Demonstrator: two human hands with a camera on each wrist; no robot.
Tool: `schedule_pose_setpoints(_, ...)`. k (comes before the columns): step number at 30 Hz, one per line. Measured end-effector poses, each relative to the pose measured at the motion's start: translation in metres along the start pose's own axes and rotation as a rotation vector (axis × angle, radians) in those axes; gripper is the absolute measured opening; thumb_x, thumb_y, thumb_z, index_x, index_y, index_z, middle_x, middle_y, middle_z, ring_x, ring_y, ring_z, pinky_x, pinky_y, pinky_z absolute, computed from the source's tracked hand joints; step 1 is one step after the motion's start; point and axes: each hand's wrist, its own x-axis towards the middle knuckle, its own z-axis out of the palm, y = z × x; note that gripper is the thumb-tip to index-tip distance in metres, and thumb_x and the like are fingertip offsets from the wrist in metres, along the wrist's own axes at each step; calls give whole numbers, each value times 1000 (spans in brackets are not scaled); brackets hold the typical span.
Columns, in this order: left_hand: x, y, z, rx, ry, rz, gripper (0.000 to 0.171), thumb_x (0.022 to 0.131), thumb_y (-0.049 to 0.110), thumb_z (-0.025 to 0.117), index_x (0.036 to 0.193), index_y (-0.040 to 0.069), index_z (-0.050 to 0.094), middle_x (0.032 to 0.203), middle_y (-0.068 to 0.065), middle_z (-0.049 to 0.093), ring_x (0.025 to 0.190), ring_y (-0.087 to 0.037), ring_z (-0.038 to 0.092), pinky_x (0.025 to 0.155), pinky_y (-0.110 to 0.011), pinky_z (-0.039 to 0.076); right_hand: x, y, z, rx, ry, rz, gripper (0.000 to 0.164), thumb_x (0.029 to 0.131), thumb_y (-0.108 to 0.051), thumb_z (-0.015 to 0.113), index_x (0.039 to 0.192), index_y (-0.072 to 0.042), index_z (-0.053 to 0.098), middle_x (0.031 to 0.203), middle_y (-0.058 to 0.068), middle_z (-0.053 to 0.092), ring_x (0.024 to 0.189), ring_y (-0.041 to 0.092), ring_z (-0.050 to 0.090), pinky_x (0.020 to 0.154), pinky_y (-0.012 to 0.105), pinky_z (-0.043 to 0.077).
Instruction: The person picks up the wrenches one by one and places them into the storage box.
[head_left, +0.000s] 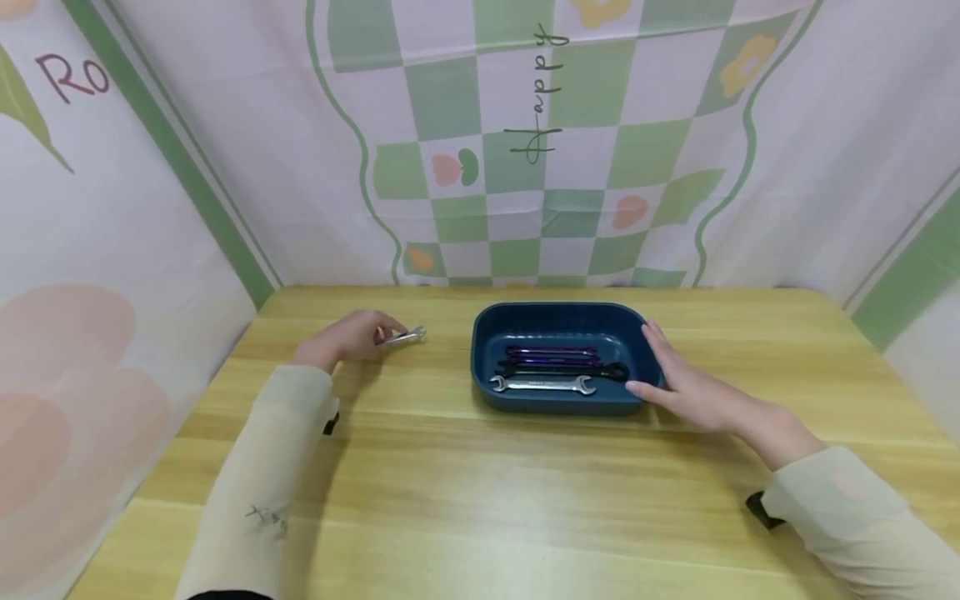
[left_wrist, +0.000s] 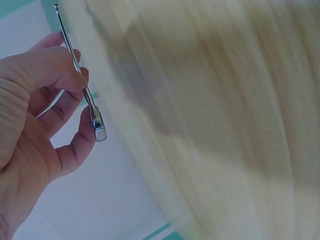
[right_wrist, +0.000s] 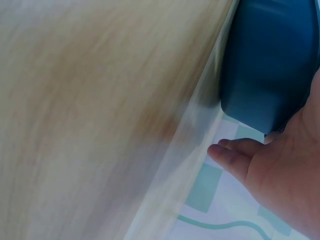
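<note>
In the head view, my left hand [head_left: 348,337] is over the table's left side, pinching a slim silver wrench [head_left: 405,336] between thumb and fingers. The left wrist view shows the wrench [left_wrist: 95,112] edge-on, with the thumb pressed on its shaft. To the right stands a dark blue plastic bin [head_left: 555,404]. Inside it lie a silver open-end wrench [head_left: 543,384], a black wrench [head_left: 615,371] and purple wrenches [head_left: 555,362], roughly parallel. My right hand [head_left: 693,392] rests against the bin's right end, fingers straight, thumb over the near right corner.
The bin stands on a wood-grain table [head_left: 480,492], toward its far edge. Behind the table hangs a green and white checked cloth [head_left: 517,217]. Another printed cloth [head_left: 112,250] hangs along the left side.
</note>
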Motion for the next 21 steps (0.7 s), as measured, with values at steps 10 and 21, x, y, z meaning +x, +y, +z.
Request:
schedule_pose_setpoints(10, 2, 14, 0, -15, -30, 61, 36, 92, -5, 69, 128, 2, 71, 109, -14, 71, 92, -28, 64, 83, -39, 55, 0, 0, -1, 1, -2, -7, 97, 107, -39, 54, 160, -9, -21, 165, 16, -27, 150, 52, -8, 114, 72, 8)
schedule_pose_setpoints(21, -1, 27, -8, 22, -10, 43, 44, 90, -12, 66, 130, 5, 71, 119, -14, 69, 103, -29, 64, 92, -44, 54, -1, 0, -1, 5, -1, -11, 97, 107, -40, 54, 160, -9, -21, 165, 13, -28, 150, 52, -7, 114, 73, 9)
